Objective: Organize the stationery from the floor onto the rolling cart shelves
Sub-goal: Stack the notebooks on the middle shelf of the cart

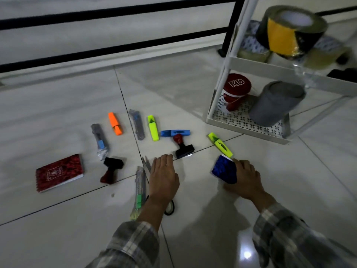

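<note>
Cart (pixel 260 67): white, standing on the floor tiles.
Left hand (pixel 163 176): front-left of the cart, palm down over scissors (pixel 147 165), fingers straight and pressed together.
Right hand (pixel 245 176): before the cart, fingers curled round the blue notebook.
Blue notebook (pixel 225 171): floor level before the cart, just beside a yellow highlighter (pixel 221 145).

Floor tiles (pixel 193 89) glossy — highlighter (pixel 115 123) plastic.

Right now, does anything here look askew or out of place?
Yes. The yellow-and-black striped tape roll sits tilted on the clear tape rolls on the white cart's upper shelf, so it might slide off.
</note>
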